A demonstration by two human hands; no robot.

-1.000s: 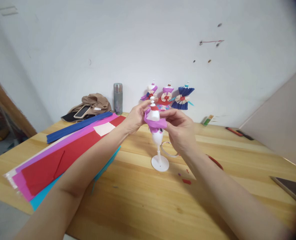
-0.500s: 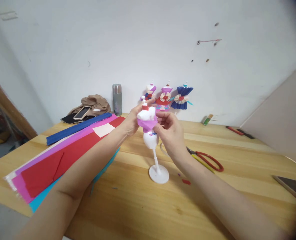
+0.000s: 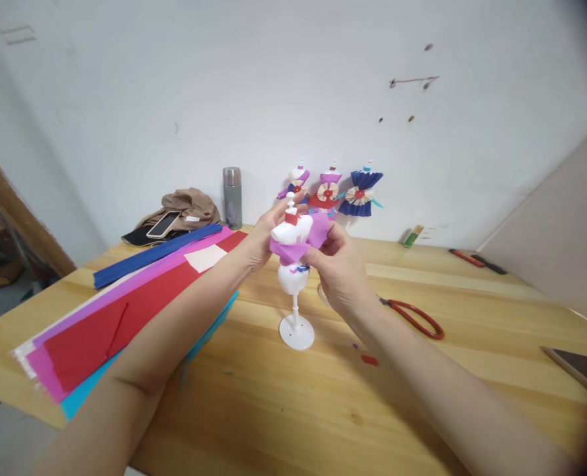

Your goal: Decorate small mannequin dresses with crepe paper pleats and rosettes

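A small white dress form stands upright on its round base, with a red band at its neck. Around its chest runs a strip of purple crepe paper, one end of which sticks up at the right. My left hand grips the form from the left and behind, its fingertips partly hidden. On the right side my right hand is closed, pinching the purple strip between thumb and fingers. Small blue and purple bits show below the strip.
Crepe paper sheets lie at left, with a phone and cloth behind. A thermos and three dressed forms stand by the wall. Red-handled scissors and a red scrap are at right.
The form's base has moved left and slightly away, so its stand is now straighter. The right end of the purple strip has been pulled up and outward by my right hand.
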